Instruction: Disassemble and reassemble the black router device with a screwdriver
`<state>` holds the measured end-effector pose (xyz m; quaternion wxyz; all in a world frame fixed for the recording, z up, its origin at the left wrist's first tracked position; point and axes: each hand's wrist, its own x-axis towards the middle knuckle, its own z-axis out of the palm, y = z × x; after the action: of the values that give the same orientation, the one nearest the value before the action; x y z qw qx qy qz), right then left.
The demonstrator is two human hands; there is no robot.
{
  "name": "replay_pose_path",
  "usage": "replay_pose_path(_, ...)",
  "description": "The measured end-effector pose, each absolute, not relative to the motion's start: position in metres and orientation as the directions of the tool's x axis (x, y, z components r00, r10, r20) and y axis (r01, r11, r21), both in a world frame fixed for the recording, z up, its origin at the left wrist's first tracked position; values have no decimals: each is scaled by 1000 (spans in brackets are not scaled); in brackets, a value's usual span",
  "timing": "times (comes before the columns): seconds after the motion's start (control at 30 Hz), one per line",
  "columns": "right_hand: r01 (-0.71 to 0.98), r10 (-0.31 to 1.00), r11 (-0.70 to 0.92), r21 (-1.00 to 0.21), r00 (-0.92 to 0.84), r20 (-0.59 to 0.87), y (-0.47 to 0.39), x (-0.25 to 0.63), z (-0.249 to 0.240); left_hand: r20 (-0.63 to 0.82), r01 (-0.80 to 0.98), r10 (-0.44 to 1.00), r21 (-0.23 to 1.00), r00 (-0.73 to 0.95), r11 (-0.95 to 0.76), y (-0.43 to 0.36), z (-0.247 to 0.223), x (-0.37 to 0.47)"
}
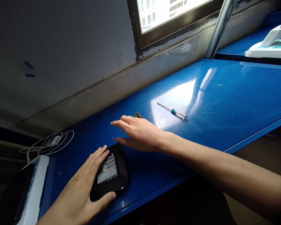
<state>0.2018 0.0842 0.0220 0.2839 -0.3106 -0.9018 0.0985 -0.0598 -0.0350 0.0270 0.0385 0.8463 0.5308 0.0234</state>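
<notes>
A flat black electronic box (123,170) lies on the blue table with its label side up. Its white label (110,170) carries barcodes and a square code. My left hand (84,186) is closed around the box's left end, fingers along the far side and thumb at the near edge. Just beyond the box, my right hand (138,131) is held over the table with its fingers apart and nothing visible in them. Two tiny screws, one of them a small screw (112,139), lie by its fingertips. Behind that hand a black-and-yellow handle (138,115) is partly hidden.
A screwdriver (176,114) with a clear blue handle lies to the right on the blue table (236,103). At left are a coiled white cable (69,137) and a white power strip (38,187) with a dark object on it. The wall (84,56) and window border the far edge.
</notes>
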Motion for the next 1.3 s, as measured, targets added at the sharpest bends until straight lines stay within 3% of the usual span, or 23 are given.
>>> replay_pose_path(0.13,478,609,792,-380,-655,448,80,200,23,-3,889,893,95,450,-447,-36,27,-60)
replay_pose_path(0.27,328,520,835,-441,-731,441,72,196,21,-21,884,888,103,460,-456,-35,29,-59)
replay_pose_path(0.4,241,445,832,-499,-828,343,68,193,18,-131,918,910,115,392,-379,-31,36,-54)
replay_pose_path(0.63,261,457,789,-557,-854,247,66,192,16,-316,964,912,45,263,-263,-18,57,-35)
replay_pose_path(0.97,409,518,749,-520,-852,76,65,188,20,-404,967,885,-2,232,-255,-7,67,-21)
replay_pose_path(1.13,373,502,777,-507,-853,142,67,188,15,-396,966,885,21,245,-258,-9,65,-24)
replay_pose_path(1.23,362,519,819,-445,-798,306,75,191,13,-397,970,887,47,237,-238,-11,64,-27)
replay_pose_path(1.3,466,604,797,-385,-646,467,83,195,14,-392,973,891,71,230,-220,-12,62,-28)
